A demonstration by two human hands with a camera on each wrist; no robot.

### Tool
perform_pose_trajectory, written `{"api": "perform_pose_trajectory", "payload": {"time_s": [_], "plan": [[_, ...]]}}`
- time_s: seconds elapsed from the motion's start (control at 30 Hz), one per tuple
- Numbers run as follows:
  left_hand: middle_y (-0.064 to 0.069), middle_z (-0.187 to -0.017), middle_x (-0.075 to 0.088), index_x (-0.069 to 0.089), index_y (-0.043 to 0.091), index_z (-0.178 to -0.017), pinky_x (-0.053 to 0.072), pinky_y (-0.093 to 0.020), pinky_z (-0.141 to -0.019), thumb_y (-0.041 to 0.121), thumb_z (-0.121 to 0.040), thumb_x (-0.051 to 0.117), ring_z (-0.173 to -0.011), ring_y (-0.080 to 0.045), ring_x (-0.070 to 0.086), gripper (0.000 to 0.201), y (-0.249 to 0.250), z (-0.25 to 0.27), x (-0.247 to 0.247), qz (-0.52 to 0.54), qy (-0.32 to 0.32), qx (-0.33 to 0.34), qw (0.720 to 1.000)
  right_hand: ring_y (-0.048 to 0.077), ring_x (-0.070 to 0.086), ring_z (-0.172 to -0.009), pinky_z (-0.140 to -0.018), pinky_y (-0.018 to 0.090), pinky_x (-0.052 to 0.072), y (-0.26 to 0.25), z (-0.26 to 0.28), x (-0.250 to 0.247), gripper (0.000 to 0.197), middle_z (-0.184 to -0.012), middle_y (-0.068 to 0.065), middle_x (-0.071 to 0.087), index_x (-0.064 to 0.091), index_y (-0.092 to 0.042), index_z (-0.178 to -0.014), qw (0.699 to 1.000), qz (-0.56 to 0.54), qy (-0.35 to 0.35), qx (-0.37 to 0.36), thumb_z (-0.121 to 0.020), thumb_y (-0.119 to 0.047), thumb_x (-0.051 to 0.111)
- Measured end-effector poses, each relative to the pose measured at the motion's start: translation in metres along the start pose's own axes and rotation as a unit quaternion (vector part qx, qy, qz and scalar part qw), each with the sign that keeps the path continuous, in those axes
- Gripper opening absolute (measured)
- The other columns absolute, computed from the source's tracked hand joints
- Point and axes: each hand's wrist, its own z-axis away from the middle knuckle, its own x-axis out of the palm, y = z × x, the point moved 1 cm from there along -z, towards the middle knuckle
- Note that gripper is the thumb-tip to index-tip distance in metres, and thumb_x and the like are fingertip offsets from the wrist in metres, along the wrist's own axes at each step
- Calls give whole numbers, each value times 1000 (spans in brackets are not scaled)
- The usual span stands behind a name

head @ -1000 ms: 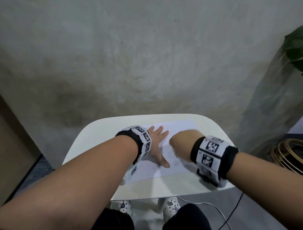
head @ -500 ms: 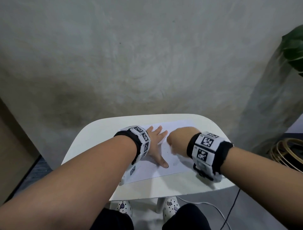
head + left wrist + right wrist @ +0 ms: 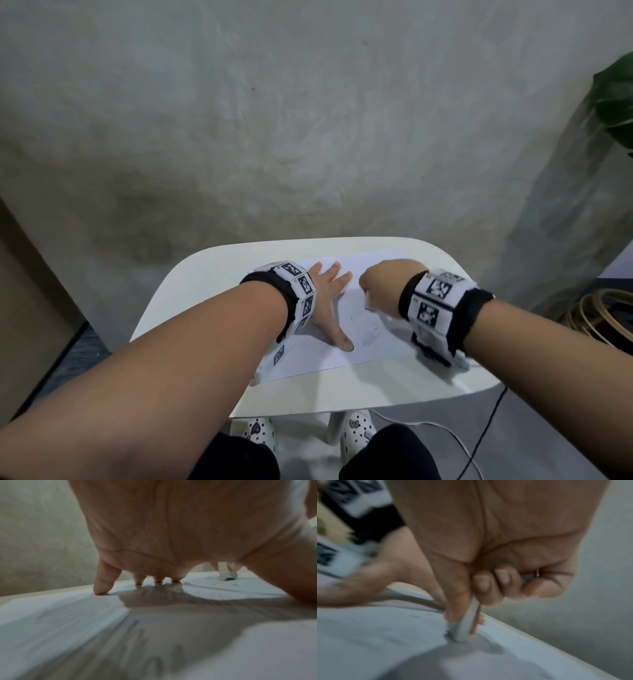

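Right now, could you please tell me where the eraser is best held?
Hold the eraser by its upper half, pinched from above across the flat sides, as the right hand does. It stands nearly upright, dirty tip on the paper, which the left hand presses flat.

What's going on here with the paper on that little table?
A person seems to be erasing pencil marks. The left hand lies flat, fingers spread, on the sheet of paper, pinning it to the small white table. The right hand grips a white eraser and presses its smudged tip against the sheet. Faint marks and dark specks show on the paper near it.
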Motion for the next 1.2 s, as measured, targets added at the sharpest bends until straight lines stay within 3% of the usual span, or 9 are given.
{"api": "perform_pose_trajectory", "payload": {"time_s": [0.1,0.23,0.37,0.5,0.63,0.77,0.9,1.03,1.2], "plan": [[6,-158,-26,-22,31,-150,4,-60,-115,78,-61,68,-147,-27,-19,135,1,-3,0,-7,-6,-7,1000,23,56,-85,-65,27,37,-17,14,9,17,-84,-3,58,63,-16,-103,997,2,-29,-70,-91,-23,54],[8,-158,-27,-24,33,-149,2,-60,-114,80,-61,66,-147,-25,-20,134,-2,-1,1,-3,-8,-1,1000,21,60,-83,-67,27,44,6,3,7,21,-84,-4,63,65,-14,-102,1000,-13,-1,2,-89,-26,53],[6,-158,-28,-23,32,-150,3,-61,-114,79,-59,69,-147,-27,-20,137,0,-5,1,-5,-13,-8,1000,20,54,-79,-68,28,41,-18,17,16,11,-81,-4,58,62,-17,-97,997,16,-18,-73,-90,-23,55],[6,-158,-27,-23,32,-150,3,-61,-114,80,-61,65,-147,-26,-20,134,-1,0,1,-7,-8,-1,1000,21,58,-83,-76,30,47,5,11,6,19,-85,-4,61,64,-18,-104,1000,18,-3,10,-91,-28,53],[5,-159,-26,-22,30,-150,4,-61,-114,77,-59,70,-147,-27,-19,138,0,-3,0,-3,-8,-3,1000,22,55,-91,-76,30,38,-24,24,13,19,-87,0,56,62,-17,-108,997,21,-24,-75,-93,-23,51],[6,-158,-27,-23,31,-150,3,-60,-115,78,-62,67,-147,-26,-20,134,0,1,0,-3,-10,2,1000,20,59,-88,-76,30,43,-1,17,6,19,-88,-5,62,64,-17,-102,999,40,0,-3,-91,-26,52],[6,-158,-28,-23,31,-150,2,-62,-114,77,-59,70,-147,-27,-21,138,-1,-5,0,2,-17,-4,1000,22,55,-89,-75,29,38,-23,29,12,9,-86,-2,59,58,-16,-95,995,52,-27,-86,-92,-21,52],[7,-158,-27,-24,32,-149,2,-60,-114,79,-60,67,-147,-25,-20,136,-2,-4,1,-1,-12,-1,1000,19,61,-83,-74,30,48,-1,17,11,17,-84,-7,64,65,-20,-99,999,51,-3,-16,-89,-28,55],[7,-158,-28,-23,32,-150,2,-60,-114,77,-60,70,-147,-25,-21,137,-2,-4,1,5,-13,-1,1000,21,55,-83,-73,30,43,-11,22,12,19,-81,-5,60,63,-15,-103,997,20,-33,-68,-92,-27,54]]}}
